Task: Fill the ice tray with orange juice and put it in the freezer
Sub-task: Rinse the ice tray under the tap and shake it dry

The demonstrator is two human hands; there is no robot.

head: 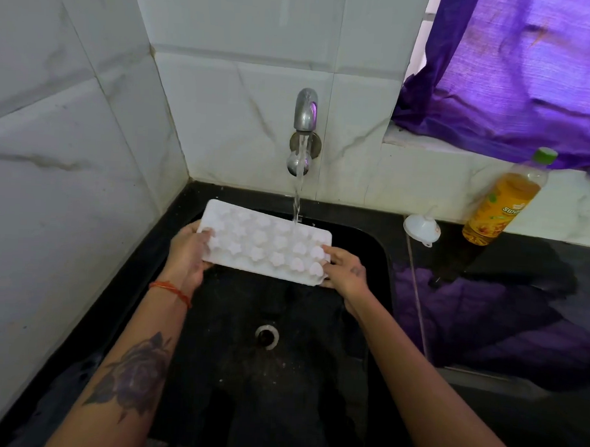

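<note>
A white ice tray (259, 242) with star and heart shaped cells is held level over the black sink (383, 261). My left hand (187, 255) grips its left end and my right hand (345, 271) grips its right end. Water runs from the metal tap (305, 110) and lands on the tray's far right part. A bottle of orange juice (504, 205) with a green cap stands on the black counter to the right, against the wall.
A small white funnel (422, 229) lies on the counter between sink and bottle. A purple curtain (516, 74) hangs over the window ledge at the upper right. White tiled walls close in the sink at left and back. The drain (266, 337) sits mid-sink.
</note>
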